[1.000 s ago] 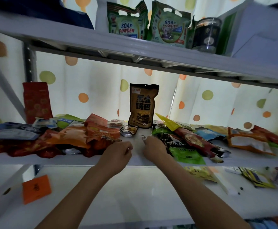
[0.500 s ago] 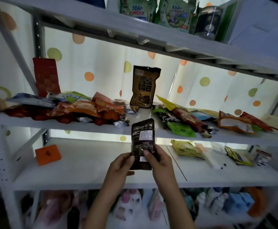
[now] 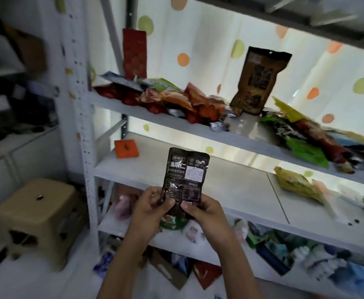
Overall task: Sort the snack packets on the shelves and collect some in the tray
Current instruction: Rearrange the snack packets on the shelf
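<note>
Left hand (image 3: 153, 207) and right hand (image 3: 202, 210) both pinch the dark snack packet (image 3: 184, 178) (upright, label side showing) in front of the white shelf unit (image 3: 220, 138).

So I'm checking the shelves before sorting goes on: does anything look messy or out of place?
Yes. The snack packets on the upper shelf lie in a loose, overlapping heap, while one brown pouch stands upright behind them. Both hands, left hand and right hand, hold a dark packet off the shelf.
</note>
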`<move>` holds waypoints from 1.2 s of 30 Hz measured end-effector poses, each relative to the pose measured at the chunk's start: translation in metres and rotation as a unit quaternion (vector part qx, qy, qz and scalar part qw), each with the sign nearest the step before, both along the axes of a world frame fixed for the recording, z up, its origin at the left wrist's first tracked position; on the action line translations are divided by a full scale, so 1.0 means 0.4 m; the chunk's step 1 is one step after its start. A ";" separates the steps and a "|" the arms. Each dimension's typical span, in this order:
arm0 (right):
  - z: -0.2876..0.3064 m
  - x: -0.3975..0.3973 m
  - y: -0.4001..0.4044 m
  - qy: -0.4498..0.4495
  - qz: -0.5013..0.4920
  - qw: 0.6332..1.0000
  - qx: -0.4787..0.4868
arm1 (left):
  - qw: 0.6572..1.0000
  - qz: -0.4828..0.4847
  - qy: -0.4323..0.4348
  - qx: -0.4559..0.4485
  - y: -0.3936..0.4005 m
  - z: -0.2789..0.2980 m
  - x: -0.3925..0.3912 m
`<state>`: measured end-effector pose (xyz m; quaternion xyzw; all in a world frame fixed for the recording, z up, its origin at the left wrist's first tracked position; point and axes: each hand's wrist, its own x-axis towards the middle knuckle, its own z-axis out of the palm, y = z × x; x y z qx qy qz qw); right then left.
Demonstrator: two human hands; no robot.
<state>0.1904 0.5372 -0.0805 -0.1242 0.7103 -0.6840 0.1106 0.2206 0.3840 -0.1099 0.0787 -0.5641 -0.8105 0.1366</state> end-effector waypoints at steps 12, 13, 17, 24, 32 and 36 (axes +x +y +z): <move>-0.048 0.010 -0.013 -0.016 0.006 0.994 -0.108 | 0.997 0.056 0.008 -0.046 0.022 -0.026 0.025; -0.047 0.005 0.003 -0.017 0.001 0.993 -0.116 | 0.997 0.056 0.013 -0.054 0.039 -0.023 0.020; -0.050 -0.022 0.063 -0.003 -0.029 0.994 -0.109 | 0.994 0.074 0.011 -0.077 0.102 -0.024 -0.009; -0.047 -0.089 0.203 0.079 -0.052 0.995 -0.013 | 0.980 0.053 -0.022 -0.192 0.224 -0.013 -0.067; -0.137 -0.080 0.301 0.134 -0.012 0.987 0.086 | 0.992 0.030 -0.117 -0.037 0.387 -0.021 -0.122; -0.144 -0.109 0.353 0.062 -0.014 0.998 0.025 | 0.983 0.029 -0.179 -0.029 0.413 -0.031 -0.135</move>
